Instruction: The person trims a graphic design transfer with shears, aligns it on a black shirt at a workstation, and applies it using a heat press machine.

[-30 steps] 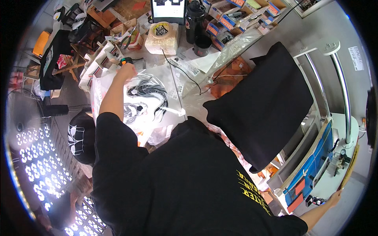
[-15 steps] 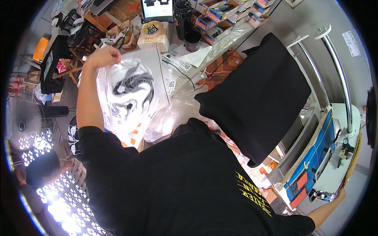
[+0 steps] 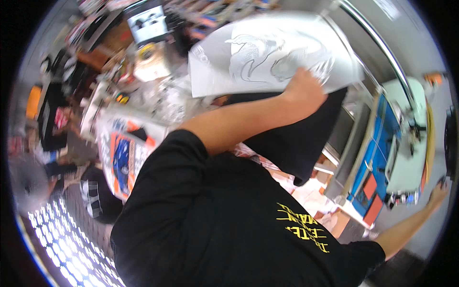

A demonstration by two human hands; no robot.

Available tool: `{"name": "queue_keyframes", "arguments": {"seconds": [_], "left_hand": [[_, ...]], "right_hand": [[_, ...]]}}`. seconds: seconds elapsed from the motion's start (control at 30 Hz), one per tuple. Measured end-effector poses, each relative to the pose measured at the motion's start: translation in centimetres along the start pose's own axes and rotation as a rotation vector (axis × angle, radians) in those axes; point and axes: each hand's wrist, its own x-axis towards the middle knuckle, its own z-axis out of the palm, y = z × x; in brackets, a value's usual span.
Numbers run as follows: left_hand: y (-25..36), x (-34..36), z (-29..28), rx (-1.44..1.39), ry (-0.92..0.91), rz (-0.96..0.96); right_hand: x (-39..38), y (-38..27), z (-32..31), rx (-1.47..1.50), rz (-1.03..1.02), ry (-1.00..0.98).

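My left hand (image 3: 303,95) is closed on the near edge of a translucent printed film sheet (image 3: 267,60), which bows as it hangs in the air. A grey and white picture with curving, scaly shapes shows through the sheet. Below it lies a black cloth (image 3: 287,153), apparently a garment, partly covered by the sheet and my left forearm. My right hand (image 3: 438,192) is far to the right, beside the pale green press machine (image 3: 399,177) and apart from it. Its fingers are small and blurred.
At left, another printed sheet (image 3: 122,160) in orange and blue lies on the table. A tablet (image 3: 146,24) stands at the back with a tape roll (image 3: 147,50) in front. Chrome bars (image 3: 382,43) rise behind the press. A fan (image 3: 28,179) stands far left.
My left hand has carried the film sheet from the left table across to above the black cloth, uncovering the orange and blue sheet. My right hand has moved off the press edge. The view has shifted.
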Motion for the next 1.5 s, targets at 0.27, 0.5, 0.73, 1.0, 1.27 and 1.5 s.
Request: {"name": "queue_keyframes", "arguments": {"seconds": [0.27, 0.5, 0.73, 1.0, 1.27, 1.5], "left_hand": [[-0.2, -7.0, 15.4, -0.292, -0.244, -0.04], [-1.0, -8.6, 11.7, -0.258, -0.375, -0.105], [3.9, -5.7, 12.8, -0.501, -0.082, 0.224], [6.6, -4.7, 16.5, -0.611, 0.091, 0.366], [7.4, -4.9, 16.5, -0.605, 0.142, 0.344], [7.8, -5.3, 14.3, -0.675, 0.147, 0.345]], "right_hand": [[-36.9, -31.8, 2.5, 0.923, 0.155, -0.762], [-54.7, -41.7, 4.1, 1.485, 1.02, -1.348], [-52.4, -47.2, 5.2, 1.478, 1.005, -1.221], [-53.1, -47.4, 5.7, 1.422, 0.954, -1.194], [-52.9, -47.4, 5.2, 1.315, 0.928, -1.23], [-50.8, -48.3, 6.7, 1.47, 1.107, -1.101]]}}
